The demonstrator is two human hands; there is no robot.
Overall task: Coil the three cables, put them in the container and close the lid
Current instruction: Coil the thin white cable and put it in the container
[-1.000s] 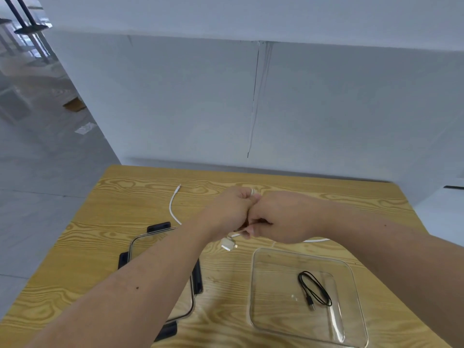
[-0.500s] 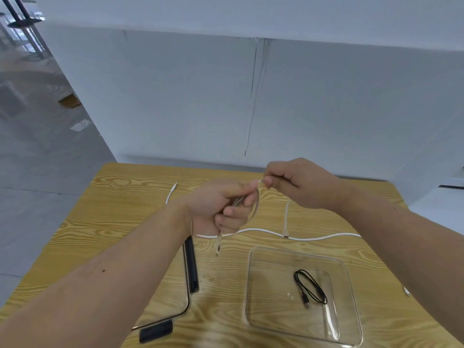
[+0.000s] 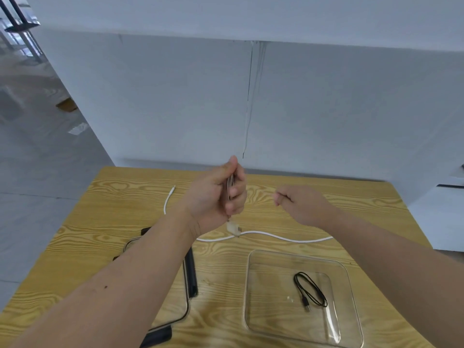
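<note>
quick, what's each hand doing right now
Left hand: closed around a coiled cable, its white plug dangling below the fist.
Right hand: fingers curled shut; whether it pinches anything cannot be told.

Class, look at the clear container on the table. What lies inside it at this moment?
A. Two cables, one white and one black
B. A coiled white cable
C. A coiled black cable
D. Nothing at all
C: only a coiled black cable lies inside the clear container; the long white cable is stretched out on the table beyond it.

hands (image 3: 253,199) now apart, R lower
</note>
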